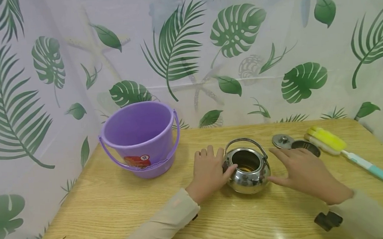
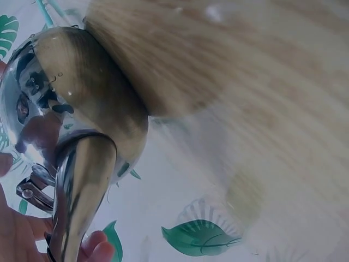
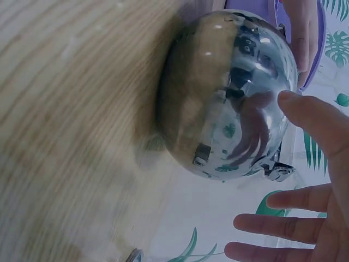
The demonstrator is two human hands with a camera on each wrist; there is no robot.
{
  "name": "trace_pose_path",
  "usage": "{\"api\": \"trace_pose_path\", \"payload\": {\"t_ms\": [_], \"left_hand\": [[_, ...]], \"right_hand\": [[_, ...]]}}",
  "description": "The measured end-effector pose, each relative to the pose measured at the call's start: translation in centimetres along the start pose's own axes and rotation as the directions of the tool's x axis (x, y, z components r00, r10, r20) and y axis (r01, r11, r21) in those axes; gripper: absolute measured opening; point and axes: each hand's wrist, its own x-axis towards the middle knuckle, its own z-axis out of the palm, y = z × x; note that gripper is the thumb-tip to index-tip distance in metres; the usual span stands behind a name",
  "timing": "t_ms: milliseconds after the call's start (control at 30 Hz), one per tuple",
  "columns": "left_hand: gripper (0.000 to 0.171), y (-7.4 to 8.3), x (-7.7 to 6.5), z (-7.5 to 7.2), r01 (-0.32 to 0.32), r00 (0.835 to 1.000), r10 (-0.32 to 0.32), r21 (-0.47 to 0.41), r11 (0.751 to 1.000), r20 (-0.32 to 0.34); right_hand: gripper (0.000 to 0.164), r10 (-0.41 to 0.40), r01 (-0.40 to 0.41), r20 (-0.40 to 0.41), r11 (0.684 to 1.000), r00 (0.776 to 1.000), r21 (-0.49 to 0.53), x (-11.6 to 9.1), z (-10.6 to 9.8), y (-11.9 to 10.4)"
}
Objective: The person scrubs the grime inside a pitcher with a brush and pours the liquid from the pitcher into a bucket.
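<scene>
A shiny steel teapot (image 1: 247, 183) stands lidless on the wooden table, its arched handle (image 1: 244, 139) raised and a little amber colour showing inside. My left hand (image 1: 209, 174) is at its left side, by the spout (image 2: 87, 185), with fingers extended and the thumb over the rim. To the right of the pot, my right hand (image 1: 306, 171) has its fingers spread and straight, the thumb tip at the pot's side; whether it touches is hard to tell. Behind that hand lie a steel lid (image 1: 281, 141) and a dark perforated strainer (image 1: 305, 146), partly covered by it.
A purple bucket (image 1: 138, 135) with its handle lowered stands on the table at the left. At the right lies a brush (image 1: 330, 140) with a yellow and white head and a teal handle. A leaf-patterned sheet (image 1: 188, 62) hangs behind the table (image 1: 125, 217).
</scene>
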Motion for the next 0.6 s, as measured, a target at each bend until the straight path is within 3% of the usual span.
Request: {"api": "trace_pose_path", "payload": {"t_ms": [167,367,600], "left_hand": [[0.065,-0.4,-0.5,-0.1,-0.039,0.999,0.040,-0.026,0.999,0.036],[0.077,-0.8,-0.8,-0.1,-0.074,0.994,0.077,-0.041,0.996,0.080],[0.088,-1.3,-1.0,0.0,-0.095,0.989,0.098,-0.031,0.995,0.111]], "right_hand": [[0.086,0.010,-0.010,0.025,1.000,1.000,-0.002,0.1,0.3,-0.4],[0.090,-0.016,0.016,-0.002,1.000,1.000,0.014,0.0,0.9,-0.7],[0.097,0.007,-0.017,0.063,0.989,0.998,0.150,0.1,1.7,-0.4]]}}
